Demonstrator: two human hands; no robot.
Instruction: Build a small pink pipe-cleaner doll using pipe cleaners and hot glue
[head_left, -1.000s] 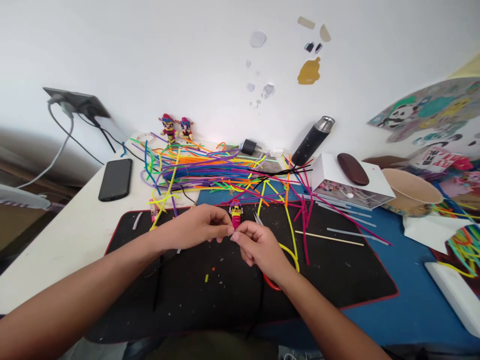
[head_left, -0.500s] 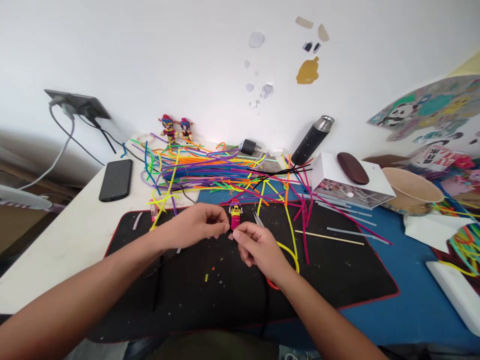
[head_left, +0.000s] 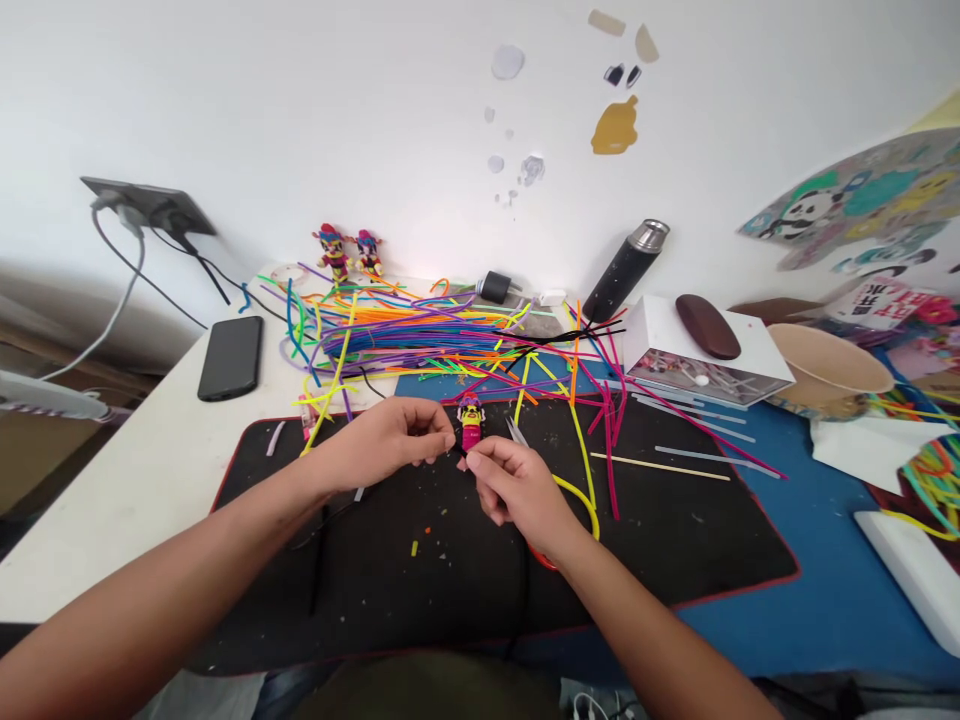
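A small pink and yellow pipe-cleaner figure (head_left: 471, 424) stands up between my two hands over the black mat (head_left: 675, 540). My left hand (head_left: 390, 440) is closed, its fingertips pinched at the figure's lower left. My right hand (head_left: 514, 485) is closed too, thumb and forefinger pinching the figure's base, with metal tweezers (head_left: 516, 432) sticking up from its grip. A yellow pipe cleaner (head_left: 581, 495) curls beside my right wrist.
A heap of coloured pipe cleaners (head_left: 420, 335) lies behind the mat. Two finished figures (head_left: 349, 252) stand at the wall. A phone (head_left: 231, 356) lies left, a black flask (head_left: 626, 270), white box (head_left: 705, 355) and paper bowl (head_left: 829, 370) right.
Both hands stay pinched on the figure with only small finger shifts. The view has tipped slightly, so everything sits a little higher.
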